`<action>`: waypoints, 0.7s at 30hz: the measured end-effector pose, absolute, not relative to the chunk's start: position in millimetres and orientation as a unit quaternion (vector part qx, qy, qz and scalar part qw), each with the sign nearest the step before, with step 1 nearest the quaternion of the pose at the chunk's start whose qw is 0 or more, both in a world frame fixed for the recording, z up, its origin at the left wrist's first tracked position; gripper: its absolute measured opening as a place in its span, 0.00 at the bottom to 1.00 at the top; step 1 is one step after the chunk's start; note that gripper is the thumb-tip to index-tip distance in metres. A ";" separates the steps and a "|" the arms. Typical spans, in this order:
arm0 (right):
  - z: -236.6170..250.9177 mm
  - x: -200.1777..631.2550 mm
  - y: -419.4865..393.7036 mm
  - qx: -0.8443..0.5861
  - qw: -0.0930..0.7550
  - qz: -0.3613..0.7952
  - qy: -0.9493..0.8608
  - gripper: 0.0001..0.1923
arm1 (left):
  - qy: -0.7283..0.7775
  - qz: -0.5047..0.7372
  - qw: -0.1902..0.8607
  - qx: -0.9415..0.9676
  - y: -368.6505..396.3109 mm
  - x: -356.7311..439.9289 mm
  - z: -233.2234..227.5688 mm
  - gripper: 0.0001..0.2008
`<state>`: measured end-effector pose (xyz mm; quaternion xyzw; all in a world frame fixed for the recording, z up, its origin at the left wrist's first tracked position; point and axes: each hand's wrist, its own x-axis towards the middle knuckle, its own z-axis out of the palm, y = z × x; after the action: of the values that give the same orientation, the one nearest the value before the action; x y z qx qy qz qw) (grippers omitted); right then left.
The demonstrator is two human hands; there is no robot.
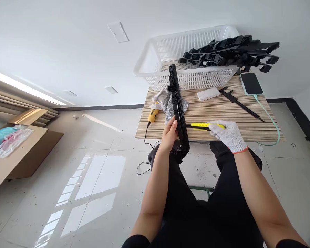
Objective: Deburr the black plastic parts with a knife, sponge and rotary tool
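Observation:
My bare left hand (169, 133) is closed around the lower middle of a long black plastic part (180, 113), which stands tilted above the table's front edge. My right hand (228, 133), in a white knit glove with an orange cuff, grips a yellow utility knife (201, 125). The knife lies roughly level, its dark end pointing left and reaching the black part's side; whether it touches cannot be made out. Behind the part lie a grey cloth (169, 106) and a white glove (158, 97). Beside them is a yellow corded tool (153, 114).
A white plastic basket (155, 74) holding several black parts (222, 53) stands at the back of the wood-grain table (209, 110). Near it lie a white block (208, 94), black calipers (240, 102) and a phone (251, 83) on a cable. A cardboard box (36, 151) sits left.

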<state>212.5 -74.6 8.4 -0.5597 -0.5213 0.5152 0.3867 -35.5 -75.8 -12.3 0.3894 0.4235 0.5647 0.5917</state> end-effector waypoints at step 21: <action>10.3 219.0 -77.9 -0.548 0.369 0.535 -0.526 0.24 | 0.443 0.573 0.568 0.391 -76.0 -33.5 -15.8 0.20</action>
<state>219.0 -77.9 10.3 -0.5480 -0.5264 0.5352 0.3690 -33.5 -76.0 -15.8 0.3912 0.4430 0.5730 0.5679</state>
